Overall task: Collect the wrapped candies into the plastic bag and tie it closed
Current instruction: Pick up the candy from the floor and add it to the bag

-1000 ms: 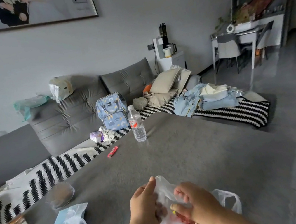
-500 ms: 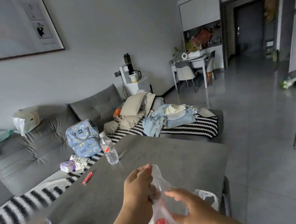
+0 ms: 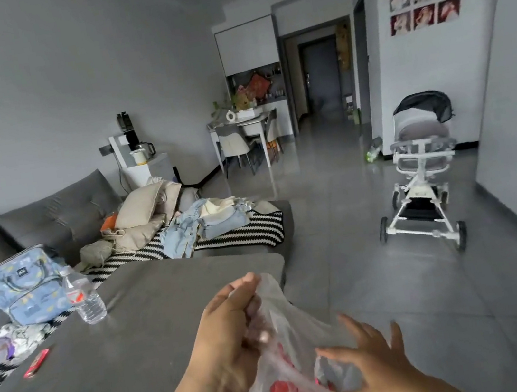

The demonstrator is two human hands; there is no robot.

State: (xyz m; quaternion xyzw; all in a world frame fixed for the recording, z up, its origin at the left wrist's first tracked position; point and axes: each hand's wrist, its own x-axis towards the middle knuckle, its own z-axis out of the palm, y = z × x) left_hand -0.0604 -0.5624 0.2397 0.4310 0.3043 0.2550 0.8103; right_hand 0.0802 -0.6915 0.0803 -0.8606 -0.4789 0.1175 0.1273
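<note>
Plastic bag (image 3: 285, 354) top pinched in raised left hand (image 3: 227, 329); right hand (image 3: 375, 363) open, fingers spread against it.

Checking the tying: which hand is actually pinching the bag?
The left hand: its fingers are closed on the plastic bag's gathered top. The right hand is spread open beside the bag.

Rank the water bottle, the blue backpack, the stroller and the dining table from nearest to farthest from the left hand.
From the left hand, pinching the plastic bag:
1. Water bottle, left on the grey table.
2. Blue backpack, farther left, behind the bottle.
3. Stroller, right, on the floor.
4. Dining table, far back.
</note>
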